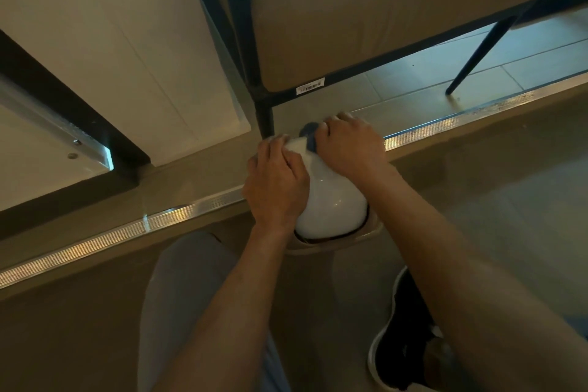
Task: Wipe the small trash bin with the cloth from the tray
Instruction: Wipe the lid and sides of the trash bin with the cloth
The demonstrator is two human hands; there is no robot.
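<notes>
The small trash bin (334,204) has a glossy white domed lid and a beige rim showing at its near side. It stands on the floor beside a metal threshold strip. My left hand (276,183) lies over the left side of the lid, fingers curved round it. My right hand (348,145) grips a blue cloth (310,137) and presses it on the far top of the lid. Most of the cloth is hidden under that hand.
A dark metal table leg (265,118) stands just beyond the bin. A beige seat (381,25) in a dark frame hangs above. A metal threshold strip (159,223) crosses the floor. My knee (187,280) and black shoe (401,328) are close below.
</notes>
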